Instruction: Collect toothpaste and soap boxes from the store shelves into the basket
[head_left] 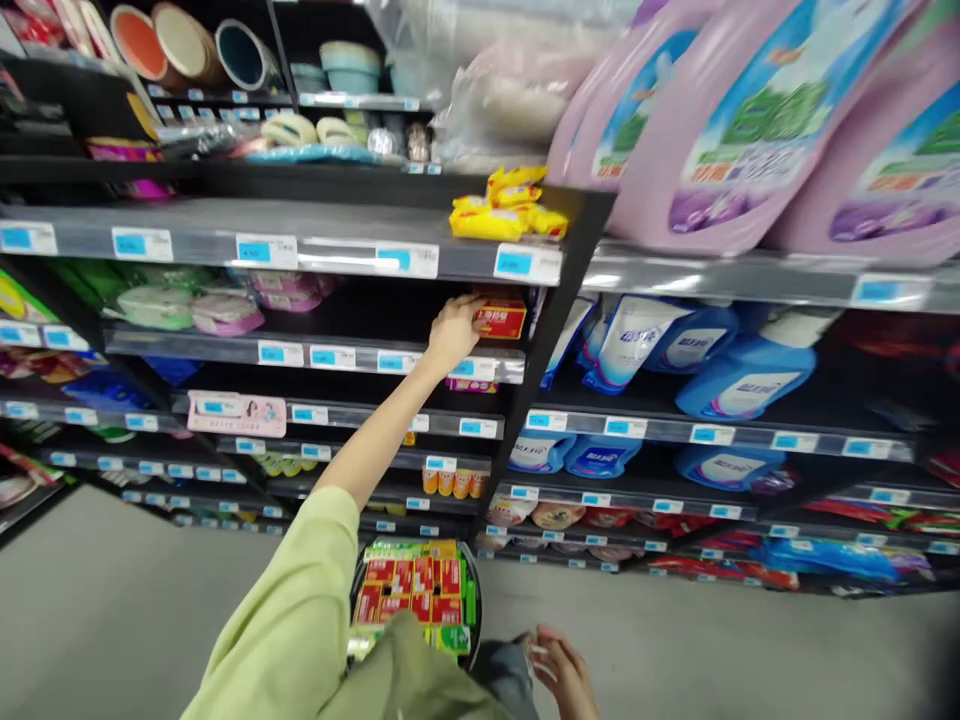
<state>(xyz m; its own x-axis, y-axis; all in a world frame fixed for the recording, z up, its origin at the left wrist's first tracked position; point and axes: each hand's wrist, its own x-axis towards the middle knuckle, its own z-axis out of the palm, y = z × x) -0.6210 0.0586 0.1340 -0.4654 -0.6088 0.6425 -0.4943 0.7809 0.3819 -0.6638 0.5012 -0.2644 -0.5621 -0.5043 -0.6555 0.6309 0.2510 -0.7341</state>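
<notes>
Red box (502, 319) at right end of shelf (187, 344). Left grip (456, 328) part-curled at its left end; whether clamped, unclear. Right grip (559, 668) low, loosely curled, contents unclear. Likely light, stiff, crushable card; best pinched by opposite sides.

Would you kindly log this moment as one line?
left hand: touching red box on shelf | right hand: lowered, near grey-blue clothing | below: round container with red boxes
</notes>
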